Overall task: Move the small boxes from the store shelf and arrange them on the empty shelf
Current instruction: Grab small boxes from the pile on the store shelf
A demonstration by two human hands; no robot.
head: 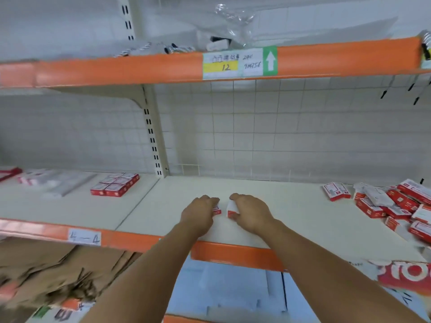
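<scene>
A person's left hand (200, 214) and right hand (250, 213) each grip a small red-and-white box (231, 209), apparently setting them side by side on the bare shelf (291, 217); the jumbled pile of boxes (396, 206) waits at right.

A paper price label (240, 62) with a green arrow was stuck on the orange edge of the upper shelf (116, 68). Crinkly clear plastic (233, 22) lay on top of that shelf. A white wire grid (279, 127) covered the far wall. Low down on the left, flat brown cardboard (58, 271) was piled up. A small tag (84, 237) read "4-4".
</scene>
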